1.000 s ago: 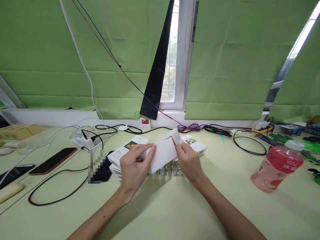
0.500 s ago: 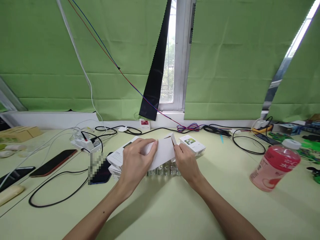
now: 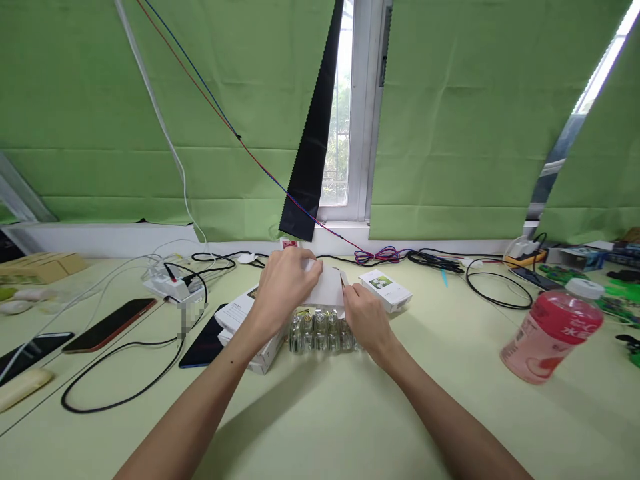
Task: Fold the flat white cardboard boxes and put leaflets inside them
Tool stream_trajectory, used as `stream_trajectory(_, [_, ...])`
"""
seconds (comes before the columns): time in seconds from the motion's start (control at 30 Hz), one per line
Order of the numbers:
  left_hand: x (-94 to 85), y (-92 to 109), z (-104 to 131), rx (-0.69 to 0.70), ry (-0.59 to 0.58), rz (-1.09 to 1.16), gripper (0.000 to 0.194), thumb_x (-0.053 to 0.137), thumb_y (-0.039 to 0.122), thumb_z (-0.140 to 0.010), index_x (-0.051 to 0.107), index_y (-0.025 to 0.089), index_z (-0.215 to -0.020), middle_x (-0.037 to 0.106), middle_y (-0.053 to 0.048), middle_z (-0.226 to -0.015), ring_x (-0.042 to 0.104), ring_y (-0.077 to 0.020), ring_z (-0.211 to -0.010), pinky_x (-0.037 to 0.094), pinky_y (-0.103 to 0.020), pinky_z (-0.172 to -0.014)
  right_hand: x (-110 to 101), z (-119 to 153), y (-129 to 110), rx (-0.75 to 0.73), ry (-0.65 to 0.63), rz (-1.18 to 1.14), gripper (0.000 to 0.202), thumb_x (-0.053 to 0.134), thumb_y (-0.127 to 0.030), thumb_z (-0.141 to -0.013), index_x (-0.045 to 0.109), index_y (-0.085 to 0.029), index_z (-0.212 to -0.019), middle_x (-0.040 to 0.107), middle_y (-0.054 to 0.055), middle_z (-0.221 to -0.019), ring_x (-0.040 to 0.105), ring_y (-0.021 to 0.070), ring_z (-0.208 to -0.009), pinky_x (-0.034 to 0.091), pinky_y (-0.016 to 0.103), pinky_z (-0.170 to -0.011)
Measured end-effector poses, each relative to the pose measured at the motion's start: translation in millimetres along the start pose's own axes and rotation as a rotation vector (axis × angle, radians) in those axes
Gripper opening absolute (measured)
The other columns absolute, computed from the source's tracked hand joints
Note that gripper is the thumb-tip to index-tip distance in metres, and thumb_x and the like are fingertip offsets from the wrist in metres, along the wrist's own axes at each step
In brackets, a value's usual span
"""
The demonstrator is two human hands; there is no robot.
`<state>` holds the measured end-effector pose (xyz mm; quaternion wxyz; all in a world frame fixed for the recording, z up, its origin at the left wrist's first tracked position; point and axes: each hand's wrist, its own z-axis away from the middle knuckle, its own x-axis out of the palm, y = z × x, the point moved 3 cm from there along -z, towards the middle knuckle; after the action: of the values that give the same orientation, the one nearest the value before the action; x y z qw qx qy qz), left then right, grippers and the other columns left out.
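My left hand point(image 3: 287, 283) grips the left part of a white box point(image 3: 324, 289), its fingers bent over the far edge. The fingers of my right hand point(image 3: 366, 317) pinch the box at its right end, where a flap stands up. Below the box, several small clear glass bottles point(image 3: 320, 331) stand in a row on the table. Stacked white boxes point(image 3: 267, 355) are partly hidden behind my left forearm. Another white box with a green picture point(image 3: 385, 291) lies just beyond my right hand.
A pink drink bottle point(image 3: 553, 330) stands at the right. Dark phones point(image 3: 111, 325) and a looped black cable lie at the left, near a white power strip point(image 3: 173, 285). Coiled cables point(image 3: 434, 261) run along the table's back edge.
My left hand has moved away from me and slightly right, and the held box has tipped back. More of the glass bottles and of the stacked boxes shows.
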<state>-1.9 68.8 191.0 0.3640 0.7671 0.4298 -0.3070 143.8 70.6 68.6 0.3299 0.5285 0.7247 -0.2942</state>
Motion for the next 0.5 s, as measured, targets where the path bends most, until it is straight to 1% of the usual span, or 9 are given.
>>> stream_trajectory(0.07, [0.8, 3, -9, 0.020, -0.013, -0.025, 0.027, 0.054, 0.031, -0.087, 0.079, 0.020, -0.088, 0.078, -0.010, -0.091, 0.068, -0.0313, -0.098, 0.049, -0.037, -0.084, 1, -3, 1, 0.023, -0.030, -0.030, 0.020, 0.046, -0.007, -0.099, 0.062, -0.015, -0.092, 0.067, 0.010, -0.092, 0.063, 0.0222, -0.083, 0.039, 0.029, -0.066])
stream_trajectory(0.13, [3.7, 6, -17, 0.014, -0.055, -0.035, 0.027, 0.053, 0.029, -0.087, 0.078, 0.020, -0.083, 0.076, -0.010, -0.083, 0.067, -0.0304, -0.092, 0.049, -0.035, -0.076, 0, -7, 2, 0.045, -0.052, -0.054, 0.020, 0.045, -0.009, -0.100, 0.063, -0.014, -0.094, 0.067, 0.010, -0.094, 0.063, 0.0226, -0.084, 0.038, 0.029, -0.067])
stream_trajectory(0.2, [6.7, 8, -26, 0.009, -0.094, -0.065, 0.026, 0.053, 0.027, -0.085, 0.077, 0.019, -0.078, 0.073, -0.011, -0.077, 0.066, -0.0299, -0.089, 0.048, -0.035, -0.075, -1, -11, 2, 0.061, -0.066, -0.069, 0.021, 0.044, -0.010, -0.101, 0.064, -0.014, -0.095, 0.068, 0.010, -0.094, 0.063, 0.0226, -0.084, 0.038, 0.029, -0.067])
stream_trajectory(0.3, [9.2, 10, -39, -0.023, -0.132, -0.083, 0.019, 0.057, 0.023, -0.080, 0.075, 0.018, -0.075, 0.071, -0.014, -0.083, 0.063, -0.0313, -0.095, 0.047, -0.035, -0.075, -2, -17, 3, 0.082, -0.080, -0.088, 0.023, 0.043, -0.010, -0.101, 0.064, -0.014, -0.094, 0.068, 0.010, -0.092, 0.063, 0.0217, -0.081, 0.037, 0.029, -0.066])
stream_trajectory(0.43, [9.6, 11, -53, -0.056, -0.156, -0.072, 0.013, 0.059, 0.016, -0.074, 0.070, 0.016, -0.068, 0.068, -0.015, -0.081, 0.064, -0.0305, -0.090, 0.046, -0.034, -0.071, -3, -26, 0, 0.108, -0.085, -0.109, 0.024, 0.043, -0.011, -0.102, 0.065, -0.013, -0.093, 0.069, 0.010, -0.089, 0.063, 0.0215, -0.077, 0.036, 0.029, -0.065])
stream_trajectory(0.5, [9.8, 10, -58, -0.089, -0.159, -0.057, 0.009, 0.061, 0.014, -0.072, 0.070, 0.016, -0.069, 0.068, -0.016, -0.084, 0.064, -0.0315, -0.093, 0.046, -0.034, -0.070, -2, -29, -2, 0.117, -0.085, -0.121, 0.025, 0.043, -0.010, -0.101, 0.066, -0.013, -0.093, 0.069, 0.011, -0.088, 0.063, 0.0216, -0.076, 0.036, 0.029, -0.064])
